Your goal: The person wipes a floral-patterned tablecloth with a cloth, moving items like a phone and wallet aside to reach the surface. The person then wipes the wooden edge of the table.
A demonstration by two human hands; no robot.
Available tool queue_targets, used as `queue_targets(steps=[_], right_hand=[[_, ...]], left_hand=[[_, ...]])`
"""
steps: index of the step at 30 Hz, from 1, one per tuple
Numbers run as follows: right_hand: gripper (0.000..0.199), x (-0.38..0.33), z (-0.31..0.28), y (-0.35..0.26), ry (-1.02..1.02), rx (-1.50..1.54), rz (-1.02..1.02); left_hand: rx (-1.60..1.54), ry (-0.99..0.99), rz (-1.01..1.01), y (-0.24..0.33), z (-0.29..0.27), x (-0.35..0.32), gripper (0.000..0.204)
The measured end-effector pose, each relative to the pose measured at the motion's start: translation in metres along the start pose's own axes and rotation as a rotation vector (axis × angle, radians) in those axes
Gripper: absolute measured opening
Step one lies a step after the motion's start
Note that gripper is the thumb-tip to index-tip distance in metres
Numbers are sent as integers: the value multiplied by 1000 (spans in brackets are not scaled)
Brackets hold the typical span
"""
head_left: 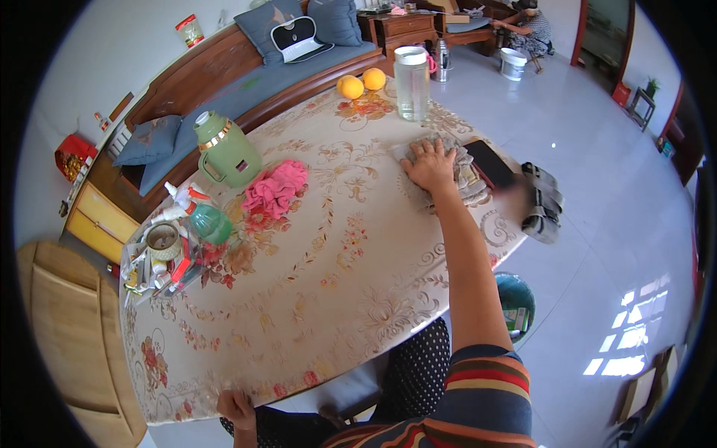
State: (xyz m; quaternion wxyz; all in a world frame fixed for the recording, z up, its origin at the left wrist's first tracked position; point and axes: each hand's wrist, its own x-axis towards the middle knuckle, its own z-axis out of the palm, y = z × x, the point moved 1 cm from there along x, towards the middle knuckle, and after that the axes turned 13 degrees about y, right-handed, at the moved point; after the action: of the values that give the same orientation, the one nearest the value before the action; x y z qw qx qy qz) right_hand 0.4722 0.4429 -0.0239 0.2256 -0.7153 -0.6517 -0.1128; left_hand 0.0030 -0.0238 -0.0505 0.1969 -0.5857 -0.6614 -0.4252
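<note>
Nearest you, at seven o'clock on the table, your left hand (236, 408) is curled at the edge; you can't tell from here whether it holds anything, but if it has caught the tablecloth (373, 261), a tug could shift everything on top. Toward three o'clock, a dark checked item (544, 200) sits at the rim, where a nudge might drop it. At two o'clock your right hand (431, 166) lies flat, fingers spread, pressing the grey cloth (469, 187) without clasping it, so it could bunch or slip. A sideways shove there might push the phone (489, 164) beside it overboard. Farther, at one o'clock, overreaching could tip the tall clear jug (413, 86).
</note>
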Motion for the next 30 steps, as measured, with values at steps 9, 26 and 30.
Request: queue_targets(steps=[9, 26, 30], right_hand=[[58, -95, -55, 43, 0, 94, -82], [67, -207, -106, -17, -17, 50, -131], [67, -243, -105, -81, 18, 124, -247]], left_hand=[[-39, 65, 64, 3, 1, 3, 28], [-109, 124, 68, 1, 4, -2, 20], [-156, 136, 92, 1, -1, 1, 18]])
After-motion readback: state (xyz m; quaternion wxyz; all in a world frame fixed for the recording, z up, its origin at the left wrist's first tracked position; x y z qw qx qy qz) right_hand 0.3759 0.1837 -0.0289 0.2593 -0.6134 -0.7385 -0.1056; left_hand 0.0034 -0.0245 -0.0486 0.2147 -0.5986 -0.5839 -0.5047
